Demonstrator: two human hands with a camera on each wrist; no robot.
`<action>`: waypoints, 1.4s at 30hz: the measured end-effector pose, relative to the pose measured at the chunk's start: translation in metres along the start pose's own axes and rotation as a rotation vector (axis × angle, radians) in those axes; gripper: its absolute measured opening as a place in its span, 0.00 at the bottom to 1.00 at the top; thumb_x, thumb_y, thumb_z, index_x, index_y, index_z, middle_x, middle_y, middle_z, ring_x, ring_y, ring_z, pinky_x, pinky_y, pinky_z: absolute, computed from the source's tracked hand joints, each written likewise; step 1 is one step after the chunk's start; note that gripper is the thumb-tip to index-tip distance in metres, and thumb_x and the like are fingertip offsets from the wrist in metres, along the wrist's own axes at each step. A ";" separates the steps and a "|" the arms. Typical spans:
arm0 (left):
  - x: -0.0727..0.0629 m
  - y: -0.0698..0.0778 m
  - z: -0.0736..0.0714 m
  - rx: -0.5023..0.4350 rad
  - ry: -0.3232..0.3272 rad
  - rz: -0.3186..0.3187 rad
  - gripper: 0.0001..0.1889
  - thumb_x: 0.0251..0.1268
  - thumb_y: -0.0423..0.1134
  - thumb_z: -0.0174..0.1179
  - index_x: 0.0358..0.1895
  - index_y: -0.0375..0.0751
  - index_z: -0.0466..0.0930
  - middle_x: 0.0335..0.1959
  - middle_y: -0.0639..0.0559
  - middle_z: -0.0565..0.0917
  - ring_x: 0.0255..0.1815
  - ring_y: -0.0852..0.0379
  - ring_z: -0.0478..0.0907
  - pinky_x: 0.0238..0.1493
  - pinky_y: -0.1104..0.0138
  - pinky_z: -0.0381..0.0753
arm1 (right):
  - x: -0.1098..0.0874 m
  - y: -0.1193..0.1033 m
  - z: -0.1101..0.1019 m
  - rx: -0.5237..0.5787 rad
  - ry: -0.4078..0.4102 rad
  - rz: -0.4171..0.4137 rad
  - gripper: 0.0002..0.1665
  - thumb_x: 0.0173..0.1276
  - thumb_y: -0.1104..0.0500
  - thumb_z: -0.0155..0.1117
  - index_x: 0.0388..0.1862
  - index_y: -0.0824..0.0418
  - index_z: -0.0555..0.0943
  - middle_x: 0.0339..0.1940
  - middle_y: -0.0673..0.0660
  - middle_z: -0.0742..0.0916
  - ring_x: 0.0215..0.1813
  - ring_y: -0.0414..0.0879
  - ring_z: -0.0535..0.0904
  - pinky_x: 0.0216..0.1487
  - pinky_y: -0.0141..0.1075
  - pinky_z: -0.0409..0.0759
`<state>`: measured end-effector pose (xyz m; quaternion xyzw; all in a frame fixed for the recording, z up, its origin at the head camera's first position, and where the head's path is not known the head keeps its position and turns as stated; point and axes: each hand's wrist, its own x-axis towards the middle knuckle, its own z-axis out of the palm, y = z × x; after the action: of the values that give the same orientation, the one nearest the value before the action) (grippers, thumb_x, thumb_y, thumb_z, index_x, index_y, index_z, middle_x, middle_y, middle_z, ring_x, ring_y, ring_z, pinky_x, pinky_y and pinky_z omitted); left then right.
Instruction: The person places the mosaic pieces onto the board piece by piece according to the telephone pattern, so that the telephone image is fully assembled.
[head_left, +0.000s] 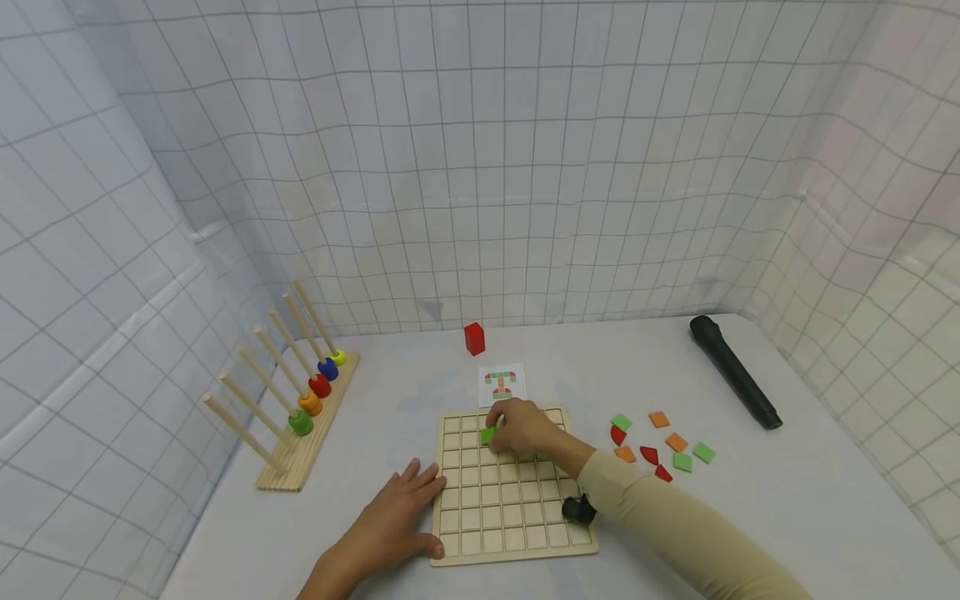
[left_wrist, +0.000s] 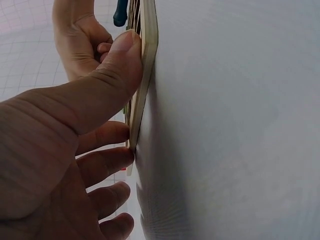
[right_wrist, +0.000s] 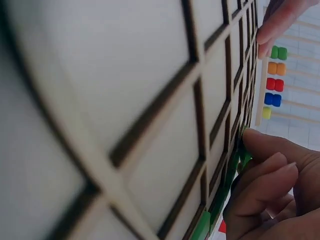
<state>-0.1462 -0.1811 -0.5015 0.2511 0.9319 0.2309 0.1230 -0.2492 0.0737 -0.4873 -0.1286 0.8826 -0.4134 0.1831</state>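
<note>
A wooden grid board (head_left: 491, 518) lies on the table between the hands. My left hand (head_left: 397, 521) rests at its left edge, fingers spread; in the left wrist view the thumb (left_wrist: 125, 47) lies on the board's rim. Over the upper rows, my right hand (head_left: 521, 427) pinches a green square tile (head_left: 487, 436) at a cell near the board's far side. In the right wrist view, thumb and fingertips meet at this tile, and another green tile (right_wrist: 201, 227) sits nearer the camera. The right hand partly covers the upper rows.
Beyond the board lies a patterned card (head_left: 502, 385), with a red block (head_left: 475, 339) behind it. Loose tiles, including an orange one (head_left: 677, 442), are scattered to the right, below a black microphone (head_left: 735, 371). A peg rack (head_left: 311, 454) with coloured beads stands left.
</note>
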 end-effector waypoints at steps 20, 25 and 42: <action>0.001 0.001 -0.002 0.000 0.006 -0.009 0.50 0.41 0.57 0.78 0.70 0.35 0.73 0.76 0.38 0.68 0.79 0.29 0.55 0.74 0.35 0.57 | 0.003 -0.001 0.005 -0.132 0.058 -0.009 0.15 0.58 0.64 0.76 0.44 0.58 0.86 0.26 0.50 0.82 0.24 0.43 0.72 0.25 0.34 0.70; 0.002 0.000 -0.001 0.002 0.004 -0.007 0.50 0.41 0.58 0.78 0.70 0.35 0.73 0.76 0.38 0.69 0.79 0.30 0.55 0.74 0.35 0.58 | 0.003 -0.001 0.005 -0.143 0.059 -0.011 0.15 0.58 0.64 0.76 0.45 0.58 0.86 0.29 0.50 0.83 0.27 0.44 0.73 0.27 0.35 0.71; 0.001 -0.001 0.000 -0.003 -0.009 -0.018 0.50 0.41 0.58 0.78 0.71 0.36 0.73 0.76 0.38 0.68 0.79 0.30 0.55 0.74 0.35 0.57 | 0.000 -0.002 -0.018 -0.029 0.048 -0.051 0.21 0.61 0.62 0.76 0.54 0.61 0.84 0.30 0.53 0.83 0.29 0.44 0.74 0.28 0.34 0.74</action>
<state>-0.1477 -0.1810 -0.5021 0.2434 0.9333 0.2299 0.1296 -0.2566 0.0849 -0.4754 -0.1438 0.8892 -0.4079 0.1495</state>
